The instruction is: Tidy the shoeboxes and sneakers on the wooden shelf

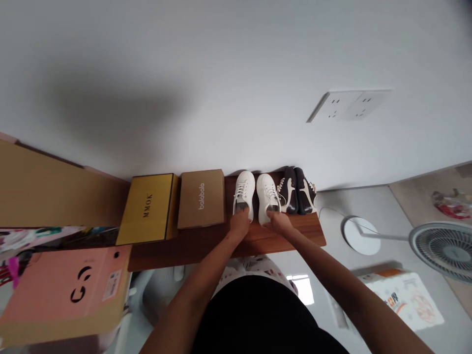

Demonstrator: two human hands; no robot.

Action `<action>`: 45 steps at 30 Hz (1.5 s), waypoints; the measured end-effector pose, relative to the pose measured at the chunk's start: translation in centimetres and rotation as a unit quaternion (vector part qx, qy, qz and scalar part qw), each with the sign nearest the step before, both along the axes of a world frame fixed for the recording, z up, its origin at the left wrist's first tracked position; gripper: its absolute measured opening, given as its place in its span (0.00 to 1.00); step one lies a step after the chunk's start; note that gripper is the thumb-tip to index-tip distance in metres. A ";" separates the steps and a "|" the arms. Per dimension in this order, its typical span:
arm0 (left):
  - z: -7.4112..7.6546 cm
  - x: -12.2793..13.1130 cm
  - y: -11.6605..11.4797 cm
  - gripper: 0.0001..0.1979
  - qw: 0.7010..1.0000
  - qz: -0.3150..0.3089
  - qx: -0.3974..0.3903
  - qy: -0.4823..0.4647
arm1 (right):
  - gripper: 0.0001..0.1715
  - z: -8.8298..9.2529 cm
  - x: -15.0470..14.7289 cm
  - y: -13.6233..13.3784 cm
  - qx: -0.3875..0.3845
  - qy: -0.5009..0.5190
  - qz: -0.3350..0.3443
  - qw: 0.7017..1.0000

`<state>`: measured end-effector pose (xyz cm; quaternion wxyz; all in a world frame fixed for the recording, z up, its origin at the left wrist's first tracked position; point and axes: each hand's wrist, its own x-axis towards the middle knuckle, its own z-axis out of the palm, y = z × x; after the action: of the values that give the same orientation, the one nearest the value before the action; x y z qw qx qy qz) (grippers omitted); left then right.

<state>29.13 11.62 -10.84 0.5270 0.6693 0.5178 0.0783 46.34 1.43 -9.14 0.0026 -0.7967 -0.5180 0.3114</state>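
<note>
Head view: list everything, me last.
white shoes: 2, white, centre
dark shoes: 2, black/cream, shelf's right
balabala box: 1, brown, on shelf
MMOK box: 1, yellow, shelf's left
shelf: 1, brown, by wall
wall: 1, white, behind
sockets: 2, white, on wall
pink box: 1, pink, lower left
cardboard: 1, tan, left
fan: 1, white, right
pack: 1, white, lower right
clutter: uncounted, mixed, left
arms: 2, bare, below
garment: 1, black, bottom
left hand: 1, bare, at left white shoe
right hand: 1, bare, at right white shoe
</note>
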 end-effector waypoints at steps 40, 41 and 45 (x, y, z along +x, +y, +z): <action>-0.2 14.9 -6.4 0.29 0.970 -0.200 0.103 0.093 | 0.31 -3.4 13.1 -8.6 0.162 -0.068 -0.323 0.930; -0.3 15.8 -6.3 0.28 0.966 -0.206 0.093 0.129 | 0.28 -3.5 14.1 -8.5 0.118 -0.033 -0.305 0.944; 0.2 16.9 -5.0 0.22 0.929 -0.294 0.125 0.185 | 0.17 -3.5 15.8 -8.3 0.070 0.012 -0.229 0.971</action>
<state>46.03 6.63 -10.62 0.3331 0.8548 0.3720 -0.1415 62.17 -6.87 -12.67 0.1364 -0.8882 -0.3420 0.2749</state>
